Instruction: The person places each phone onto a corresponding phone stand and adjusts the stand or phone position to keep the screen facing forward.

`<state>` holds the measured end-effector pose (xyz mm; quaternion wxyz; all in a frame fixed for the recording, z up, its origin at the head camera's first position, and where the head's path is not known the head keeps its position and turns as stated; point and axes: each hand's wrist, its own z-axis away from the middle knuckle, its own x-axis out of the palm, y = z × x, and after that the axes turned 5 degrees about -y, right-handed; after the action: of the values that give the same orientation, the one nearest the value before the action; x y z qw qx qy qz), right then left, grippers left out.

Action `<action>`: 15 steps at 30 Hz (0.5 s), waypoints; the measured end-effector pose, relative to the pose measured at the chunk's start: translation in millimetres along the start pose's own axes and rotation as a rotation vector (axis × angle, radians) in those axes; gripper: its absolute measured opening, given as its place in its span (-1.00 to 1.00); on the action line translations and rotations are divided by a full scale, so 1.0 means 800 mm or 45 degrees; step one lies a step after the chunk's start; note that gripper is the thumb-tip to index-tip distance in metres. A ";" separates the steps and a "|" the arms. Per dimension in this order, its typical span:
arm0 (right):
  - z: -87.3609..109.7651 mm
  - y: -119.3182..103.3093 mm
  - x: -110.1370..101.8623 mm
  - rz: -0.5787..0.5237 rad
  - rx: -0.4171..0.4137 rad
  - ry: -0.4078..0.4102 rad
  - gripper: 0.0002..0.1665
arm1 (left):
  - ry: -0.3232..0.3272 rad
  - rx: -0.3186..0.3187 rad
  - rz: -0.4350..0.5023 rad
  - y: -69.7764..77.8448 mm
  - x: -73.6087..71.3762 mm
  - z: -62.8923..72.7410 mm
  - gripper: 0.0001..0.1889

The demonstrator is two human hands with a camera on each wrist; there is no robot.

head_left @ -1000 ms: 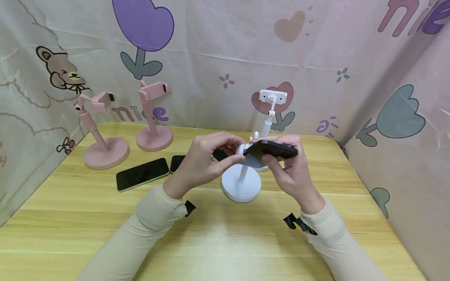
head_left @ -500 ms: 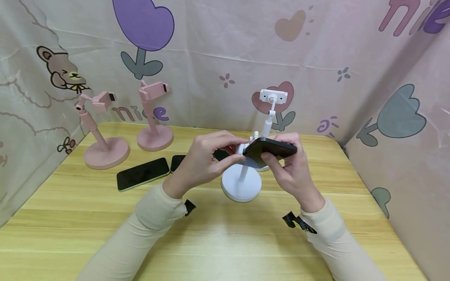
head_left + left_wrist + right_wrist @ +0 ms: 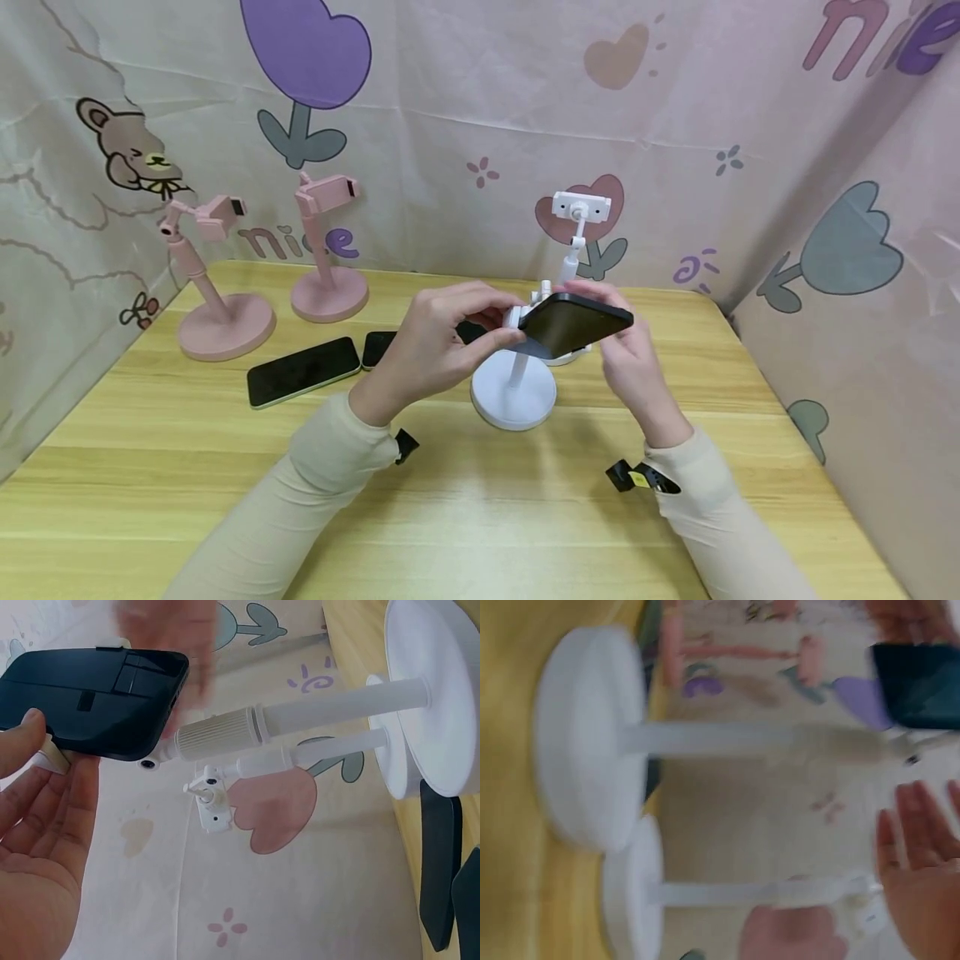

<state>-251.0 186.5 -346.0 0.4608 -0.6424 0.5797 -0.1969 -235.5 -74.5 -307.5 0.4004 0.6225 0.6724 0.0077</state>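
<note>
My left hand [image 3: 438,346] pinches the white clamp [image 3: 514,317] of a phone stand between thumb and fingers. The clamp sits on the edges of a dark smartphone [image 3: 581,323], which is tilted above the stand's round white base [image 3: 513,396]. In the left wrist view, the thumb lies beside the clamp's lower lip [image 3: 51,757] and touches the phone [image 3: 97,705]. My right hand [image 3: 630,358] is off the phone, just to its right. The right wrist view shows its fingers extended and holding nothing [image 3: 922,870], with the phone's dark corner [image 3: 922,686] nearby.
Behind stands a second white phone stand [image 3: 582,207], its base partly hidden. Two pink phone stands [image 3: 227,327] [image 3: 330,296] are at the back left. A smartphone [image 3: 303,372] lies on the wooden table [image 3: 480,517]; further dark phones [image 3: 377,346] are partly covered by my left hand.
My right hand has let go of the phone's right end and drawn away, its thumb no longer on it. The left hand and the phone have stayed nearly in place.
</note>
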 end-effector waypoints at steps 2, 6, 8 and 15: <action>0.000 0.017 0.003 0.224 0.090 -0.070 -0.57 | 0.009 -0.002 0.004 0.000 0.002 0.001 -0.74; -0.001 0.040 0.018 0.493 0.119 -0.254 -0.56 | 0.030 -0.009 0.020 0.000 0.004 0.000 -0.76; -0.003 0.045 0.026 0.494 0.109 -0.265 -0.60 | 0.048 -0.016 0.037 0.000 0.004 -0.001 -0.76; -0.003 0.046 0.033 0.470 0.163 -0.166 -0.68 | 0.102 -0.137 0.142 0.000 0.007 -0.001 -0.81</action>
<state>-267.1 164.9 -382.0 0.5655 -0.5062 0.6428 -0.1036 -235.7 -69.7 -309.9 0.4051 0.6357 0.6508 0.0908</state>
